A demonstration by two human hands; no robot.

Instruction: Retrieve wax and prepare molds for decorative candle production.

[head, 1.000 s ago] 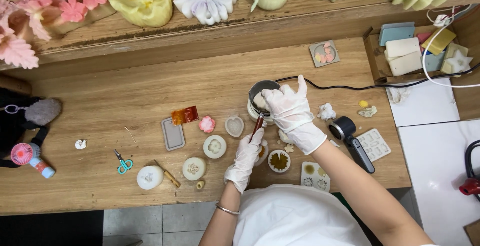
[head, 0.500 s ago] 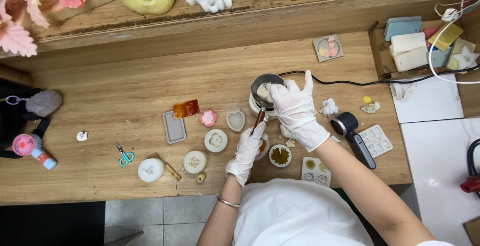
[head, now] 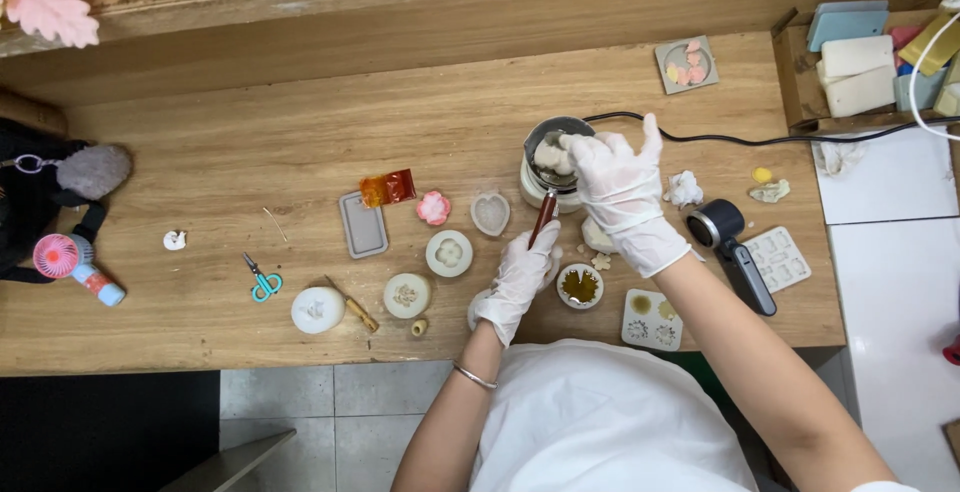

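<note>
Both my hands wear white gloves. My right hand reaches over a small metal melting pot and pinches a pale lump at the pot's rim. My left hand grips a brown-handled stirring tool whose tip points up into the pot. A black cord runs from the pot toward the right. Below my hands lie a round mould with dark yellow filling and a white mould with small round cavities.
Round white moulds, a heart mould, a grey rectangular mould, an orange packet, a pink flower piece and scissors lie left. A black heat tool and cardboard box sit right.
The view has tilted down and closer. My right hand stays over the pot with the pale lump; my left hand keeps the tool at the pot.
</note>
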